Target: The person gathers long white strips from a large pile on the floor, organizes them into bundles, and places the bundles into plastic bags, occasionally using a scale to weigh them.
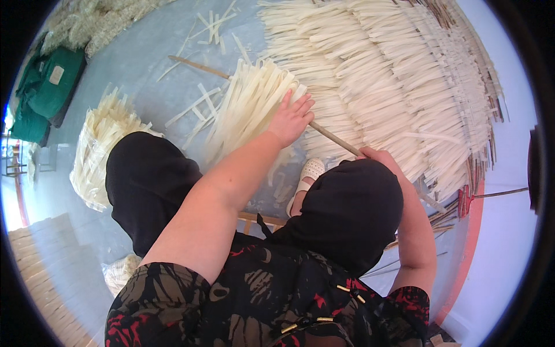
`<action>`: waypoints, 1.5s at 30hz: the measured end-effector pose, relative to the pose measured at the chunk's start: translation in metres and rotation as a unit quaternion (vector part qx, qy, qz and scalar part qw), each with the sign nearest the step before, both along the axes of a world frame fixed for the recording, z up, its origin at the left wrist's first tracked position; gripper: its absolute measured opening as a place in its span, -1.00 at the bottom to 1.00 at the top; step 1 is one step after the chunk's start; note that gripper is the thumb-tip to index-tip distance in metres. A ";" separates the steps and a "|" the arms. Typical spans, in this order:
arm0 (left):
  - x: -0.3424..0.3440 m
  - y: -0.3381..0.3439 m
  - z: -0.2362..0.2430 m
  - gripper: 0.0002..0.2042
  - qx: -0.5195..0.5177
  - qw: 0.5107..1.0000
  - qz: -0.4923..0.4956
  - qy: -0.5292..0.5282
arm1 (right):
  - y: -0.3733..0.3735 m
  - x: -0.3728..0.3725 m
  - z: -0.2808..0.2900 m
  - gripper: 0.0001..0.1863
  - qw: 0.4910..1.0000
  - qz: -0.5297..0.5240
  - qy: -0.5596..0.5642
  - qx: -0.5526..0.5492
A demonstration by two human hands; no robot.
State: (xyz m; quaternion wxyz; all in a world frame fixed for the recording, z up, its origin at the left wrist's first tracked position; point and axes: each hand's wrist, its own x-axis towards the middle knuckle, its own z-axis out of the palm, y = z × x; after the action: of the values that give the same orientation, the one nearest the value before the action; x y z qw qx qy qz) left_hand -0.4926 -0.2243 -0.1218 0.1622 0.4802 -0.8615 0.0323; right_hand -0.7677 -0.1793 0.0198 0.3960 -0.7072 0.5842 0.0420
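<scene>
A thin wooden stick [335, 139] slants across in front of my knees, its far left end bare. Pale flat strips [245, 107] hang over the middle of it in a thick fringe, folded at the stick and trailing toward me. My left hand [293, 117] lies on the right end of this fringe, fingers stretched out and touching the folded tops. Beside my right knee, my right hand [378, 157] is closed round the stick's near right end. The knee hides part of that hand.
Overlapping rows of finished fringed sticks [393, 75] cover the floor at the right. A plastic-wrapped bundle of strips [110, 144] stands left of my left knee. Loose strips [214, 26] lie farther off. Green bags [55, 87] sit at the far left, and a white shoe [312, 169] shows between my knees.
</scene>
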 end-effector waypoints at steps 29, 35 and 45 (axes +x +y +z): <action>0.081 -0.024 0.011 -0.89 0.081 0.989 0.074 0.099 | -0.113 0.198 -0.027 -0.57 0.988 0.039 0.000 0.151; 0.107 -0.024 0.007 -0.87 0.062 0.982 0.077 0.163 | -0.102 0.204 -0.084 -0.62 0.977 0.157 -0.012 -0.142; 0.132 -0.026 -0.006 -0.91 0.149 0.970 0.137 0.134 | -0.053 0.131 0.031 -0.68 0.990 0.100 0.093 -0.026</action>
State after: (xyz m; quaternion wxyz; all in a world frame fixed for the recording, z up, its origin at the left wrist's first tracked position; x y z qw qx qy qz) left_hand -0.3607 -0.2505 -0.1281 0.1970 0.6126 -0.7528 -0.1387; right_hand -0.6363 -0.2324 0.0504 0.3150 -0.7651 0.5460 0.1319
